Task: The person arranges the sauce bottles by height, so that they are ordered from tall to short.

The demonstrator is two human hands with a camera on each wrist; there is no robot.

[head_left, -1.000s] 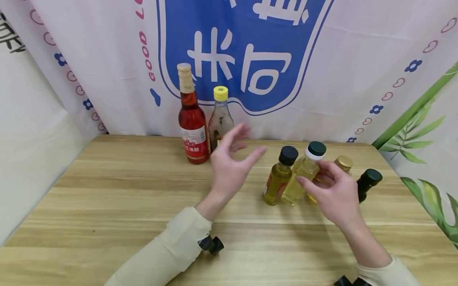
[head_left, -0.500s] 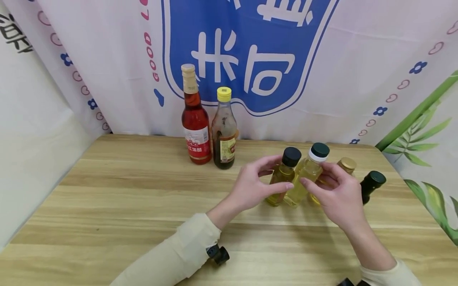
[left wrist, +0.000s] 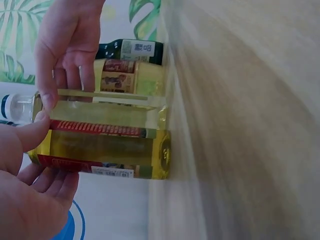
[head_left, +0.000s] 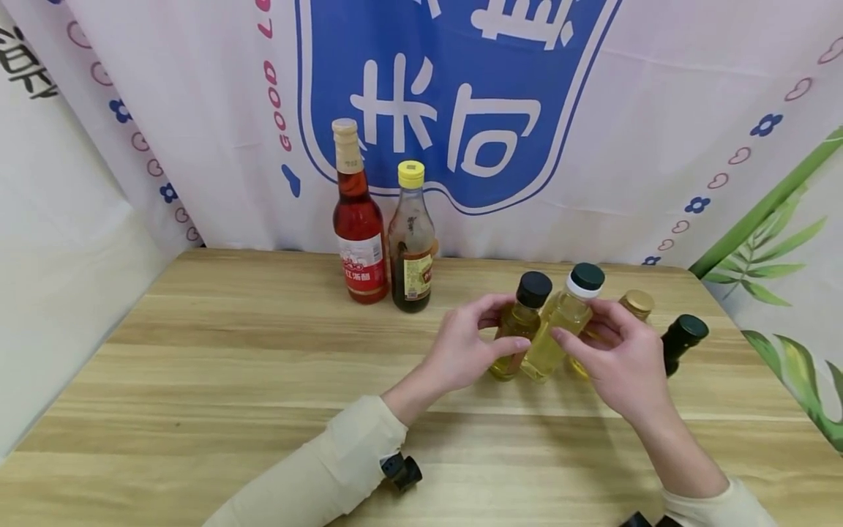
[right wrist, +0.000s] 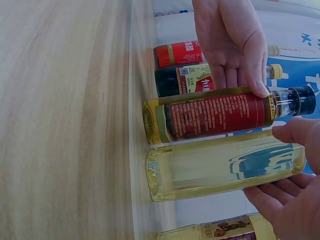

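My left hand (head_left: 461,344) grips a small bottle of golden oil (left wrist: 100,155) with a black cap and a red label. The thumb lies on its near side, and the other fingers are partly hidden behind it. Right beside it, my right hand (head_left: 619,359) holds a clear bottle of pale yellow oil (right wrist: 225,165), capped in dark green over a white collar. Thumb and fingers lie on opposite sides of that bottle in the right wrist view. Both bottles stand close together at the right of the table.
Behind my right hand are a gold-capped oil bottle (head_left: 637,301) and a dark green bottle (head_left: 685,333). Further left, a red vinegar bottle (head_left: 361,241) and a yellow-capped dark sauce bottle (head_left: 412,256) stand by the printed curtain (head_left: 250,205). The wooden table (head_left: 230,366) lies beneath.
My left hand has moved right, from in front of the yellow-capped bottle to the black-capped oil bottle, and taken hold of it. My right hand has kept its hold on the clear bottle.
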